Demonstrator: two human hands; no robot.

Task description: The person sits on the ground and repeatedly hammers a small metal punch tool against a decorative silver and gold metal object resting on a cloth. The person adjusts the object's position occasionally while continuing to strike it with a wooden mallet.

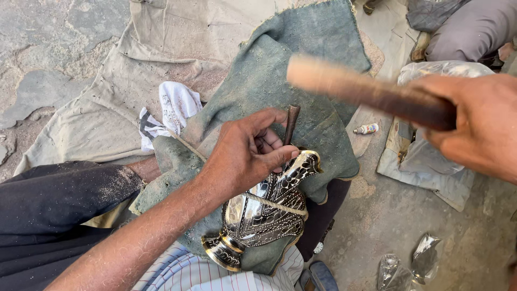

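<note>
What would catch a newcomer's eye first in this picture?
Probably the shiny engraved metal vase, lying on a green cloth over the person's lap at centre. The left hand holds a thin dark punch against its rim. At upper right the right hand grips a blurred wooden mallet raised above the vase.
</note>
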